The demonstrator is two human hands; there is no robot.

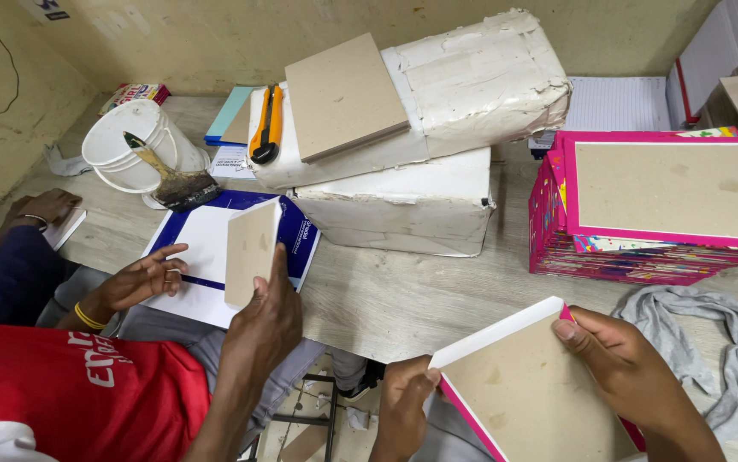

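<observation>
Left hand (405,395) fingers clenched on pink-edged board cover (530,389) near corner, right hand (613,355) fingers gripping its far edge, tabletop (403,291) beneath, pink cover stack (655,205) just beyond

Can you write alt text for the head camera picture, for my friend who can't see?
Two hands, left and right, hold a pink-edged book cover over a table. A co-worker's hand holds a board nearby.

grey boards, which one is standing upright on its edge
The grey board that the co-worker's hand holds over the blue-and-white sheet; the others lie flat or tilted.
</observation>
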